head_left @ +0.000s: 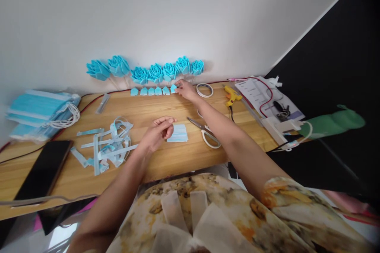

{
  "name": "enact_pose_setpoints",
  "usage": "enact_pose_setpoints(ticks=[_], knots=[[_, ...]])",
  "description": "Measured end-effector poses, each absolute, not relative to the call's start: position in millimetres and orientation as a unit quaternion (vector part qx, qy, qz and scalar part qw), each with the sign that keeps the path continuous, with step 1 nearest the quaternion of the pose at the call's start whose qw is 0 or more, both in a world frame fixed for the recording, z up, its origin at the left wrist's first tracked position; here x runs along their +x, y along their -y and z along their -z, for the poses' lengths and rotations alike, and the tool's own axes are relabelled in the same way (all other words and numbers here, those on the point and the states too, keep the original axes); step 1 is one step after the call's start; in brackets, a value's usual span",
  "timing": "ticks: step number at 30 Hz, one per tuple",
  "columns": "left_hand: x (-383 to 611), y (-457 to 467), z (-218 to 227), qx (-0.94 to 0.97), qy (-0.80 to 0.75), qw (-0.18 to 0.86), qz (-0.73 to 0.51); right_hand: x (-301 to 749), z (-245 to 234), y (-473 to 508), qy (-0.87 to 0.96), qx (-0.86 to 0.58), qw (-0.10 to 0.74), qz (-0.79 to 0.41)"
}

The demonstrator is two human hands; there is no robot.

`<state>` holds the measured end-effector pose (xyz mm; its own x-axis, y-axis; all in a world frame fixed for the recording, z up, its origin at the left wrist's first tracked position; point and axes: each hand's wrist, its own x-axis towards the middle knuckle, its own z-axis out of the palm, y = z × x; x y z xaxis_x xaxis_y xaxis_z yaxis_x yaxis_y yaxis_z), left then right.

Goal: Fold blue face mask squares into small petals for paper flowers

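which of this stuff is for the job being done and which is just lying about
Likely in the job:
folded blue pieces, the end one at the right hand
pale blue stack by the left hand
blue flowers
scissors
glue gun

Probably just lying about:
phone
papers
green object

Unclear: tape roll

A: You had soft, moderate light; the white wall (178, 16) behind your desk (157, 106) was brightest near its middle.
B: Your shadows were faint, one just right of the blue flowers (156, 73).
A: Your wide lens stretched the picture's edges.
B: And your green item (332, 124) looked smeared, though your hands (160, 130) were readable.
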<state>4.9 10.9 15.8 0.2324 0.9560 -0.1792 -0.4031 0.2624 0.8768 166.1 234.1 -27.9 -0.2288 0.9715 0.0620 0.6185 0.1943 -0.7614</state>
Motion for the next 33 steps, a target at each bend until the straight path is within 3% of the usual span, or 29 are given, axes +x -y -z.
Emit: enact_pose_setpoints(ticks=[18, 24, 33], knots=[[8, -8, -15, 0.367, -0.377, 0.706, -0.475, 160, 17, -218, 0.810, -0.487, 0.267, -0.190], [9, -8, -14, 0.364, -0.377, 0.711, -0.469, 137, 13, -206, 0.866, -0.436, 0.217, -0.111], [6, -8, -14, 0.362, -0.368, 0.714, -0.474, 128, 18, -210, 0.853, -0.468, 0.200, -0.114]])
